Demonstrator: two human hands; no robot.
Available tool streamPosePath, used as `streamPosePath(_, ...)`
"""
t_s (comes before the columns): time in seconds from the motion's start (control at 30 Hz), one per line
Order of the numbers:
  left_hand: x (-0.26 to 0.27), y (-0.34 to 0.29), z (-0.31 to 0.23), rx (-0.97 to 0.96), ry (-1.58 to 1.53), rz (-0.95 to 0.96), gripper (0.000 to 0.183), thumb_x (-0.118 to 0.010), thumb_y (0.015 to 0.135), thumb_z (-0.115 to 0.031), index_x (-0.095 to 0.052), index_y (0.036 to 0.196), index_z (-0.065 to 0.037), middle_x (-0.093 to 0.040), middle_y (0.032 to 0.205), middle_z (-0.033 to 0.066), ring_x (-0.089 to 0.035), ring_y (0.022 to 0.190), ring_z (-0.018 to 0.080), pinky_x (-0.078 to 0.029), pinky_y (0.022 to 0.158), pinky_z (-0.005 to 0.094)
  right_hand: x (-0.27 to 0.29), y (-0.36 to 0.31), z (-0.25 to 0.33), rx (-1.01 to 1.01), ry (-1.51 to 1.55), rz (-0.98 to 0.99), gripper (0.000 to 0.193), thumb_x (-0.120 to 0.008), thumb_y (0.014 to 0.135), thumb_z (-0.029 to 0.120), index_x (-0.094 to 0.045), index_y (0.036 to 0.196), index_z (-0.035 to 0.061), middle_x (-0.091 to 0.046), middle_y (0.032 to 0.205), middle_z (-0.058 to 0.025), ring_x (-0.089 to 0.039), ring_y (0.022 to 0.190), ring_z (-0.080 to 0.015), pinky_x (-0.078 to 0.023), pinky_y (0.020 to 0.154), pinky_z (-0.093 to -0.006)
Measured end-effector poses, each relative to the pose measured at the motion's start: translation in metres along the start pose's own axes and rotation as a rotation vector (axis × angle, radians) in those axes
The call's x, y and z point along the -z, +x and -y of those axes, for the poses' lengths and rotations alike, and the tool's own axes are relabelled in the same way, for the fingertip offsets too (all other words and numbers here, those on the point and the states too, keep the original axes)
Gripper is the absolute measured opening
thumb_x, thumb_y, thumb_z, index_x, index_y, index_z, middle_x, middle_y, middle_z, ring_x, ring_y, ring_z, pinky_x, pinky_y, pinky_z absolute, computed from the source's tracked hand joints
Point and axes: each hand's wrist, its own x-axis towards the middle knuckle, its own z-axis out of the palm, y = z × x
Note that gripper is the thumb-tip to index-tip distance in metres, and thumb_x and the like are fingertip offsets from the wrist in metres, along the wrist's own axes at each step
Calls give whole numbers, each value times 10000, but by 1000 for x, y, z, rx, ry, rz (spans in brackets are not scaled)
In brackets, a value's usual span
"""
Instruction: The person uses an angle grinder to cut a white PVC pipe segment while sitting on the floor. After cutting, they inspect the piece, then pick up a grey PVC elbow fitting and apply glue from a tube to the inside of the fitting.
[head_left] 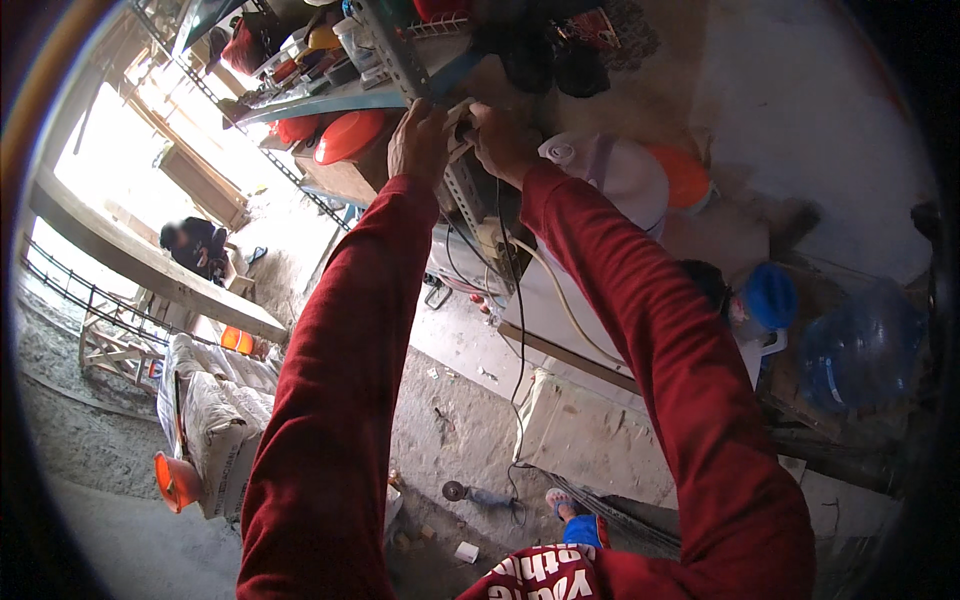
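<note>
Both my arms, in dark red sleeves, reach up to a perforated metal shelf post (462,195). My left hand (416,142) is closed beside the post, its fingers curled at a small pale thing (459,124). From the other side my right hand (503,140) pinches at the same spot. Fingers cover most of what they grip, so its kind cannot be made out. Below my right hand a thin black cable (521,350) hangs down to the floor. It runs close to an angle grinder (480,495) lying there.
Left of the post, a shelf (330,98) carries tools and containers, with a red basin (350,136) beneath. A white jug (625,175) and a large blue water bottle (862,345) stand right. Stacked sacks (225,425) lie left; a person (198,248) sits farther off.
</note>
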Motion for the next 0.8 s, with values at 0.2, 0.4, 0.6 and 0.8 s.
streamPosePath(0.2,-2,0,2,-66,-14,-69,197,-589,839,-87,-642,1029,-91,-582,1084,129,-615,1019,366,-526,848,466,31,-12,18,55,-155,100,423,-693,864,67,-596,1274,34,-701,838,-192,-702,781,-313,-543,682,-401)
streamPosePath(0.4,-4,-7,3,76,-111,-45,261,-552,802,-23,-662,1035,-67,-631,1089,157,-619,1016,383,-521,869,464,145,-92,75,-122,392,245,500,-699,929,141,-524,1368,-23,-709,869,-109,-687,682,-151,-569,621,-288)
streamPosePath(0.6,24,-178,-37,280,-370,82,221,-546,791,-33,-667,975,-41,-639,961,191,-623,883,382,-497,774,476,187,-207,188,-529,1069,292,395,-552,1035,151,-501,1385,-25,-650,1049,-136,-565,702,-95,-544,646,-253)
streamPosePath(0.8,110,-454,-233,774,-1218,393,627,-555,687,58,-600,1302,-56,-592,1349,177,-504,1327,313,-348,1152,419,111,-266,237,-1235,1863,314,541,-484,1066,164,-240,1503,-43,-490,1148,-128,-552,778,-100,-545,649,-233)
